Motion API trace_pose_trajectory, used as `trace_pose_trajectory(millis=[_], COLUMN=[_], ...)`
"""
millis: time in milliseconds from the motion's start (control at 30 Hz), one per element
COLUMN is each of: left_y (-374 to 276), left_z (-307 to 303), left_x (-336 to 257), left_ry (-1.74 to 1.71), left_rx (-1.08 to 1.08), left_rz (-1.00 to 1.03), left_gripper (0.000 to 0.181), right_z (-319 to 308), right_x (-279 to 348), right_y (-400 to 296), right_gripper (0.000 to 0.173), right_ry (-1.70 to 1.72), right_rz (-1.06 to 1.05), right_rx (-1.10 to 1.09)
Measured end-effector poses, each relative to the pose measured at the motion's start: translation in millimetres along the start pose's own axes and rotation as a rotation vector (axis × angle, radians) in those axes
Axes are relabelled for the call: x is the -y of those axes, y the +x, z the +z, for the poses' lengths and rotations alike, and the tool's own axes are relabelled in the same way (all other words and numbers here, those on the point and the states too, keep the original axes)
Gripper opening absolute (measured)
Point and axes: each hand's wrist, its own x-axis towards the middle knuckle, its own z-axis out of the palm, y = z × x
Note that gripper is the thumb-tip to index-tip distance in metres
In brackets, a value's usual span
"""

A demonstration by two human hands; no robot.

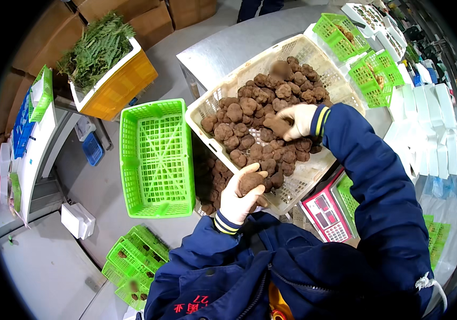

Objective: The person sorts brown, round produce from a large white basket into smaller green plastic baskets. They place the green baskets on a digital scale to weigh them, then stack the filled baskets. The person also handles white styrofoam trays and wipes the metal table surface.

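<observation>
My gloved left hand point(239, 196) is closed around a round brown lump point(251, 183), which looks like a truffle, at the near edge of a cream plastic crate point(324, 60). Inside that crate lies a heap of similar knobby brown truffles point(248, 106), with part of the slatted floor bare. My gloved right hand point(294, 122) reaches into the heap, its fingers bent and brown with soil. Whether those fingers grip a truffle cannot be told. More truffles point(216, 180) sit in shadow in a container below the crate's left side.
Left of the crate is a bright green plastic basket point(156, 160) with nothing in it. A red-and-white digital scale point(326, 216) stands by my right forearm. Smaller green baskets point(132, 260) hold a few lumps at lower left. Fern fronds point(98, 52) fill a foam-lined box point(120, 88).
</observation>
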Motion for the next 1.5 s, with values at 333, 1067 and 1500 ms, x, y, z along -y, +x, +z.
trace_pose_trajectory(millis=[333,1067,1500], left_y=[-5.4,25.4,18.1], left_z=[-17.1,-51.1,-53.2], left_x=[-15.3,-31.6,-36.9], left_ry=[-0.47,-0.772,-0.587], left_rx=[0.102,0.108,0.056], left_rz=[-0.128,-0.033,-0.027], left_gripper=[0.062,0.073,0.076], right_z=[2.3,48.9,54.5], right_x=[44.8,12.8,40.0], right_y=[-5.5,-1.8,-2.6], right_gripper=[0.062,0.078,0.03], right_ry=[0.414,-0.78,-0.359], right_rz=[-0.302,-0.024,-0.309], right_rx=[0.202,-0.206,0.079])
